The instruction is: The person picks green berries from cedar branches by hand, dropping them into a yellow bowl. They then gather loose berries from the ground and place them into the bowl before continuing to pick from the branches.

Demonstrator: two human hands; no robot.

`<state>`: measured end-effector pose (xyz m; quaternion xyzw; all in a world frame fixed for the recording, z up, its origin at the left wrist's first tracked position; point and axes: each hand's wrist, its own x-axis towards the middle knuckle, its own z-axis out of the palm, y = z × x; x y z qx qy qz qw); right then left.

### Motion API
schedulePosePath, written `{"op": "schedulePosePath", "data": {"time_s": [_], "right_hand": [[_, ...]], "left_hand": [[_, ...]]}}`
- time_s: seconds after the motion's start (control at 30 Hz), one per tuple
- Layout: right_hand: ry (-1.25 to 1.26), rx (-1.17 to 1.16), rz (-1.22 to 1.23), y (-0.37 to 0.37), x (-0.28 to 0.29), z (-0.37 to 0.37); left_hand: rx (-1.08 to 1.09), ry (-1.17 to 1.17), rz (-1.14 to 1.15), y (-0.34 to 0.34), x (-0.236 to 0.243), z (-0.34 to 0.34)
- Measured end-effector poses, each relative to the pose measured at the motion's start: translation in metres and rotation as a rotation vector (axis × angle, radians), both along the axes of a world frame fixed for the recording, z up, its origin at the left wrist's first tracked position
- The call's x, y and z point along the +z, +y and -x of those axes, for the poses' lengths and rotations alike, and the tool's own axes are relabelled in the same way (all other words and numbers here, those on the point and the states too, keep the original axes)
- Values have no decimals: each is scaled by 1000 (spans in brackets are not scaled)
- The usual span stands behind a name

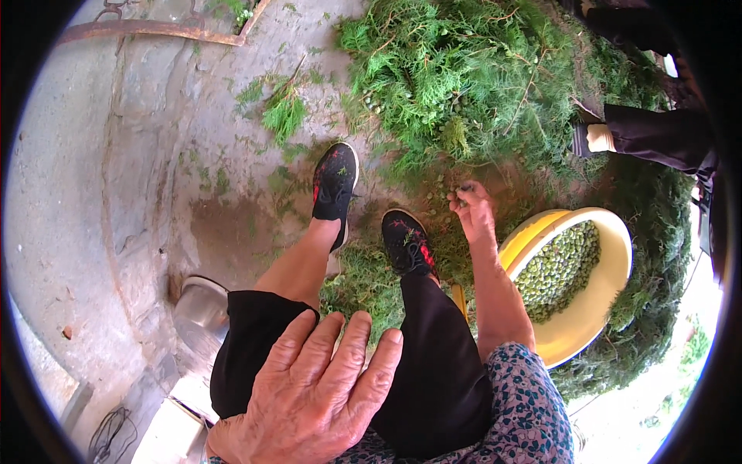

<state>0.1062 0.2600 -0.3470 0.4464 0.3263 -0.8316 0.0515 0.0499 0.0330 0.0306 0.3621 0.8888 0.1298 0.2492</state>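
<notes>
My left hand (313,383) is raised close to the camera above my lap, its fingers stretched out and nothing in it. Down by the ground, beyond my right shoe, my right hand (473,207) is closed with the fingers curled together. Something small and dark shows at its fingertips, too small to name. Just past that hand lies a large heap of green conifer branches (464,85) with small green cones among them. To the right of my right forearm stands a yellow basin (614,255), partly filled with many small green cones (560,271).
A loose green sprig (286,112) lies on the concrete floor (232,93). More branches (657,224) surround the basin's right side. Another person's leg (649,135) reaches in at the right. A metal pot (202,305) stands left of my knee; a rusty metal bar (154,29) is at the far left.
</notes>
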Motion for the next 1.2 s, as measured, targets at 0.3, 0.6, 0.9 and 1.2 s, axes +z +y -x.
{"op": "schedulePosePath", "data": {"time_s": [0.3,0.6,0.9,1.2], "right_hand": [[-177,580,-1296,-29,-31,28],[-82,202,-465,-16,-19,13],[-123,330,-505,-16,-18,-2],[-122,577,-931,-14,-49,2]], "left_hand": [[4,-37,25,3,3,1],[-33,-65,107,6,1,3],[-33,-73,100,8,1,2],[-9,-61,72,7,1,2]]}}
